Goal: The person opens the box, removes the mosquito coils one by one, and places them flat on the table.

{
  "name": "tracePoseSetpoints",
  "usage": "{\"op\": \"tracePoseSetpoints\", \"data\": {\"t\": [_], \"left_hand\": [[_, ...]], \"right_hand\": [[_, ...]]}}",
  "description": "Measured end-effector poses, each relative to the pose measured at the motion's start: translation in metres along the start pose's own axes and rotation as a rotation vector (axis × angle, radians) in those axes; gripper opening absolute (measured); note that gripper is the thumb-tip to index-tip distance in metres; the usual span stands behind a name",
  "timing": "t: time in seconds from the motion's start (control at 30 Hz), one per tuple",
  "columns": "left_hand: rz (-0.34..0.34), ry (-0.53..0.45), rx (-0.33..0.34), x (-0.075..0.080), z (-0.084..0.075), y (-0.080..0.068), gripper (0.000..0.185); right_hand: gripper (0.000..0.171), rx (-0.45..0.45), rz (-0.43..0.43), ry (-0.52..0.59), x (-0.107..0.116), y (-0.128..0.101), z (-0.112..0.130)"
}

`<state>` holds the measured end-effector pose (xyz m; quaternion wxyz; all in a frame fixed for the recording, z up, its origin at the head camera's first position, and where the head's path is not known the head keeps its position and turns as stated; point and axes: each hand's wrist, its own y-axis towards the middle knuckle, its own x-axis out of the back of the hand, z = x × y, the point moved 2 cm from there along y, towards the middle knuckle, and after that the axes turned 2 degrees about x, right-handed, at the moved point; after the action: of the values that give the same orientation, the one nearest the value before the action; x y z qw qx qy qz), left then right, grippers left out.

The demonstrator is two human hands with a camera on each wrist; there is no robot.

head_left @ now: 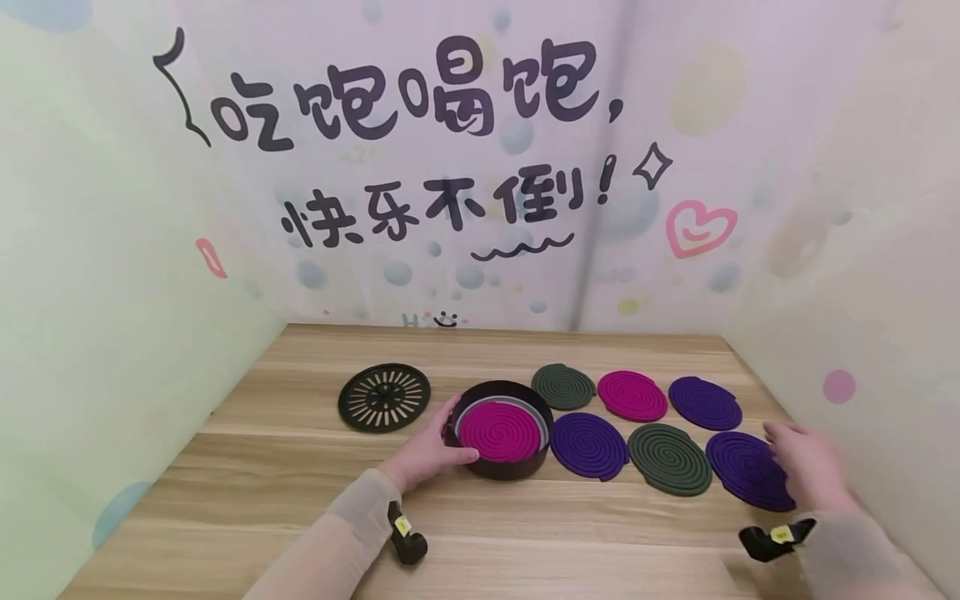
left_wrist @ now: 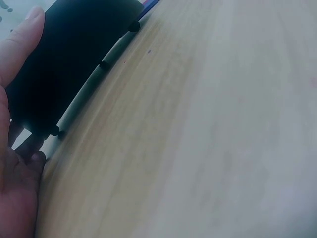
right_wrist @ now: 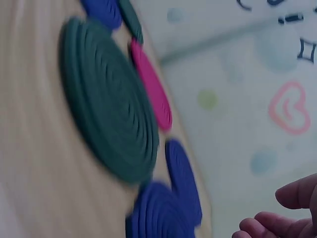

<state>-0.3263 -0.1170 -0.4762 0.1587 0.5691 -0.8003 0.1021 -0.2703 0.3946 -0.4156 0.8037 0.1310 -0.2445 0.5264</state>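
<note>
Now the left hand (head_left: pixel 427 450) grips the left side of a round black holder (head_left: pixel 501 467) standing on the wooden table (head_left: pixel 300 483), its thumb curled along the near wall and its fingers round the far rim. In the left wrist view, the thumb (left_wrist: pixel 20 44) lies pressed against the dark wall of the holder (left_wrist: pixel 69 59). A magenta coil (head_left: pixel 499 431) lies flat inside the holder. The holder's slotted black lid (head_left: pixel 384 397) lies flat on the table to the left, apart from it.

Six more coils lie in two rows right of the holder: a green coil (head_left: pixel 563 386), a pink coil (head_left: pixel 632 395) and a purple coil (head_left: pixel 705 402) behind; a violet coil (head_left: pixel 589 445), a dark green coil (head_left: pixel 670 458) and an end coil (head_left: pixel 747 468) in front.

The right hand (head_left: pixel 806 462) rests with relaxed, loosely spread fingers at the right edge of the end coil, gripping nothing. Its fingertips (right_wrist: pixel 292 208) show slightly curled in the right wrist view, clear of the blurred dark green coil (right_wrist: pixel 109 99).
</note>
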Motion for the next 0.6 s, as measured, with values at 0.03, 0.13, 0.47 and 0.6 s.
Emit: {"op": "tracePoseSetpoints", "data": {"t": [0.03, 0.13, 0.47, 0.6], "left_hand": [[-0.002, 0.004, 0.002, 0.000, 0.000, 0.000, 0.107], [-0.004, 0.013, 0.003, 0.000, -0.001, 0.000, 0.106], [0.003, -0.009, -0.001, -0.001, 0.000, 0.000, 0.106], [0.003, -0.020, -0.001, -0.001, 0.000, -0.001, 0.105]], "right_hand": [[0.062, 0.010, 0.007, 0.052, -0.008, 0.000, 0.008], [0.058, 0.084, 0.079, 0.102, -0.034, -0.003, 0.033], [0.045, 0.251, 0.326, 0.226, -0.135, -0.025, 0.111], [0.041, 0.308, 0.417, 0.294, -0.173, -0.033, 0.132]]}}
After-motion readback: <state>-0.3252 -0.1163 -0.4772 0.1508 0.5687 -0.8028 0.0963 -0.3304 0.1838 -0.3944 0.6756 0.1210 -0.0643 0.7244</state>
